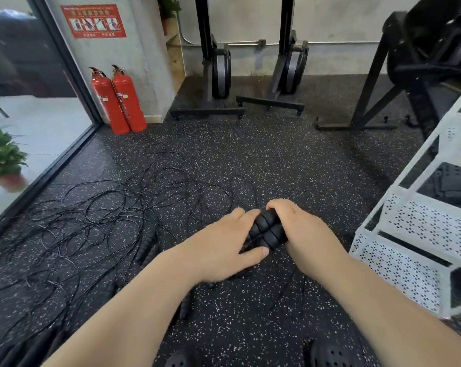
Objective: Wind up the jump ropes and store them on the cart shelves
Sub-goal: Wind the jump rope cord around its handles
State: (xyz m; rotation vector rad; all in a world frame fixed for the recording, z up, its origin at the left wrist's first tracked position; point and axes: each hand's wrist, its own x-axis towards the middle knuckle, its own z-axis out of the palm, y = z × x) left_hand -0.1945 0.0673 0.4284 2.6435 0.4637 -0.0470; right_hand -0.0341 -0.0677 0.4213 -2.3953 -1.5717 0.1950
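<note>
The left hand (224, 245) and right hand (301, 229) grip paired jump-rope handles (267, 230) beside tangled ropes (91, 215); a white perforated cart (409, 234) stands right.

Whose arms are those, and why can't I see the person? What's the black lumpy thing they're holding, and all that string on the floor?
The camera sits on the person's head and looks down, so you see only their own arms. This is the only picture. The left hand and right hand together hold two black ridged handles, side by side. They look like jump rope handles. The thin black strings tangled on the speckled floor are jump ropes. The white cart on the right, with little holes in its shelves, is where they should go. Two red fire extinguishers stand by the wall.
</note>
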